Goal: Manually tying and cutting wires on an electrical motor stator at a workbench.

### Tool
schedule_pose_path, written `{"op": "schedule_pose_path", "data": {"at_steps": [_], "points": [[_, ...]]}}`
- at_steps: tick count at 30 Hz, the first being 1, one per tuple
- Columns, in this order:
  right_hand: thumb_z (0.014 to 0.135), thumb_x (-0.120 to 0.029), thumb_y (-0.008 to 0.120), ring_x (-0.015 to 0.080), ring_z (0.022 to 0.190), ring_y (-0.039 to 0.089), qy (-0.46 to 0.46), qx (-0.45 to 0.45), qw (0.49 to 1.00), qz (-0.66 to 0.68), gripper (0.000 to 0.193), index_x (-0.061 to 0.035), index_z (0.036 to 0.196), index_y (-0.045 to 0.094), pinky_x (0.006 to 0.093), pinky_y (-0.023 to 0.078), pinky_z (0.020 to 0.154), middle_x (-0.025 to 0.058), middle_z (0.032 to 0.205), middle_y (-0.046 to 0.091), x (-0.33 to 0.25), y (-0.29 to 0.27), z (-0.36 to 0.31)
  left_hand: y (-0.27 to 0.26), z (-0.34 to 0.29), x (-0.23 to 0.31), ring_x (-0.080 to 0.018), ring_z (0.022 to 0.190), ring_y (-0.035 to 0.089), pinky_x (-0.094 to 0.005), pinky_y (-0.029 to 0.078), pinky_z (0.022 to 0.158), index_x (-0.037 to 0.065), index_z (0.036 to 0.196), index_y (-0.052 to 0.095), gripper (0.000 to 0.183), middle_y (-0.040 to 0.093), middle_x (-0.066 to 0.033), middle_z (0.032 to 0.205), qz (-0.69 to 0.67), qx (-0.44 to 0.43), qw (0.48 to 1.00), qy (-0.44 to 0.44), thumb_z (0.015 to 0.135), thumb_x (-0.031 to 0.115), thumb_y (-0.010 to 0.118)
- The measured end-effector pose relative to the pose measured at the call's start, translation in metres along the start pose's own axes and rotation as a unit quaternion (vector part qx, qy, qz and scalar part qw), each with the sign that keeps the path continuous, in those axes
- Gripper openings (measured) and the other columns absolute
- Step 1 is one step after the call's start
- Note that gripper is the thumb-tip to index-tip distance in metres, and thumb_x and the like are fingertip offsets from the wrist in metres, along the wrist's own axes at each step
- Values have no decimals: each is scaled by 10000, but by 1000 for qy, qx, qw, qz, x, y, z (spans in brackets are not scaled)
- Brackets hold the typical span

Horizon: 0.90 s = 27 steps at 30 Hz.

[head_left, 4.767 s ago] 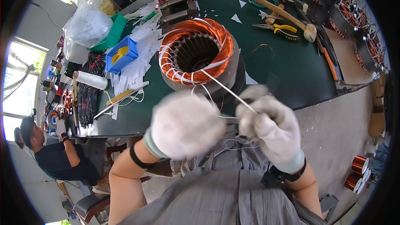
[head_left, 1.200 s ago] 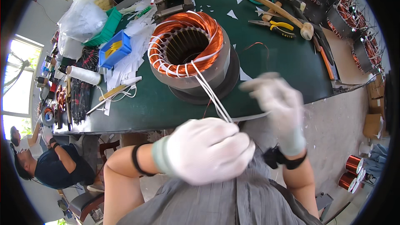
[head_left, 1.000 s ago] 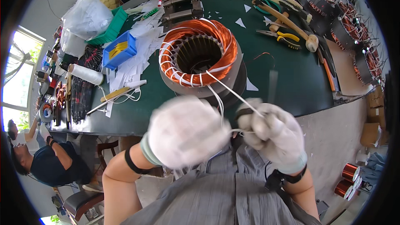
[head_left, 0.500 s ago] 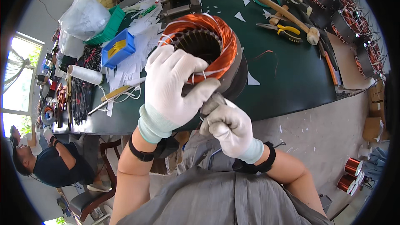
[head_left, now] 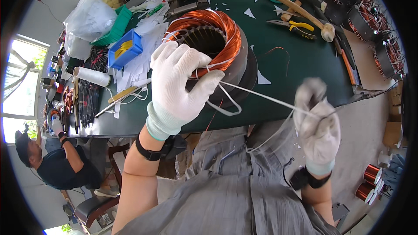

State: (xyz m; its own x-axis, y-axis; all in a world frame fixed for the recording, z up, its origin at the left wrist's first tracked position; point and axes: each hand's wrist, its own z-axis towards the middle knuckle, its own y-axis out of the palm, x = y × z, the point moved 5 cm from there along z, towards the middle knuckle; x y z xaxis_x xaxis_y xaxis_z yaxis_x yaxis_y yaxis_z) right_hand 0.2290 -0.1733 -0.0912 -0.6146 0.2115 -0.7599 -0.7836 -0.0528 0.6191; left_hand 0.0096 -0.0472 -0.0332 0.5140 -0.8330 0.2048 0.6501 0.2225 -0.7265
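Your left hand [head_left: 180, 82] presses flat on the copper-wound stator [head_left: 209, 43] near the tabletop's [head_left: 300, 61] front edge. Your right hand [head_left: 317, 122] is fisted around the white lacing cord [head_left: 261, 96], pulling it taut.

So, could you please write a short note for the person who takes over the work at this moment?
Left hand: gloved, pressing on the near rim of the copper-wound stator, which stands on the green table.
Right hand: gloved, closed on the white cord, pulled taut from the winding out to the right.
Done: white cord already shows in several places around the coil.
Left: how much lacing remains cannot be told. Pliers and mallet lie behind.
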Motion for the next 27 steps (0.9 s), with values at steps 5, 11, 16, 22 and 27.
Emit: {"op": "schedule_pose_path", "data": {"at_steps": [5,11,16,22,27], "points": [[1025,-190,554,184,1063,623,29,-251,968,-10,267,4,1201,606,295,533,906,102,1157,666,25,39,-3,0,4,-9,-281,714,518,-401,391,703,79,814,627,252,541,-43,714,-29,-19,999,-8,712,204,821],[1084,-222,460,51,667,454,-62,329,935,-121,299,3,1250,566,184,339,490,91,940,613,-86,-200,-138,-7,7,-26,-292,742,526,-398,421,817,63,815,665,301,576,-53,723,-97,-98,990,31,672,259,842],[1081,-297,477,35,628,478,137,343,892,-259,397,-13,1325,607,177,278,463,41,890,612,-67,-235,-156,-5,1,-29,-315,805,575,-445,415,999,63,845,679,347,615,-60,759,-78,-84,993,26,708,337,842],[1013,-207,519,26,589,557,234,147,901,-335,396,7,1328,630,168,431,543,3,812,629,-8,-24,-14,-15,12,-32,-285,744,611,-396,477,775,5,947,698,269,611,-115,742,-138,-121,983,-5,959,256,601],[1042,-254,522,38,505,533,370,-69,925,-49,373,15,1279,625,175,386,447,14,737,654,53,44,29,-9,35,-22,-254,720,642,-339,499,675,4,1022,690,218,662,-144,805,-147,-191,968,-73,976,189,583]]}}
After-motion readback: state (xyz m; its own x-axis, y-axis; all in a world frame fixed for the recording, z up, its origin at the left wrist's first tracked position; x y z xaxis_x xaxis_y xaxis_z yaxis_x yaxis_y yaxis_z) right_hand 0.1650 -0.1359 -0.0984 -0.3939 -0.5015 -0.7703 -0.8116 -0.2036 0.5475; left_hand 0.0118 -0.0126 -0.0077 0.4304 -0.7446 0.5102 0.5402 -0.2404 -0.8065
